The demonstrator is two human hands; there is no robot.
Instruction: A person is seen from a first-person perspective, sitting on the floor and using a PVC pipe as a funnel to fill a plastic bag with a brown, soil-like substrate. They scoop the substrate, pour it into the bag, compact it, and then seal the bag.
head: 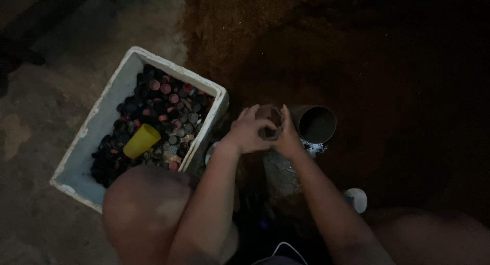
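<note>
My left hand and my right hand are pressed together around a small dark pot held between them over a mound of brown soil. Fingers of both hands curl over the pot's rim. Just right of my hands stands a dark round container with an open mouth. To the left sits a white foam box full of several small dark and reddish pots, with a yellow cup lying among them.
Brown soil covers the ground ahead and to the right, fading into shadow. Bare concrete floor lies to the left of the box. My knees frame the bottom, and a small white object lies by my right forearm.
</note>
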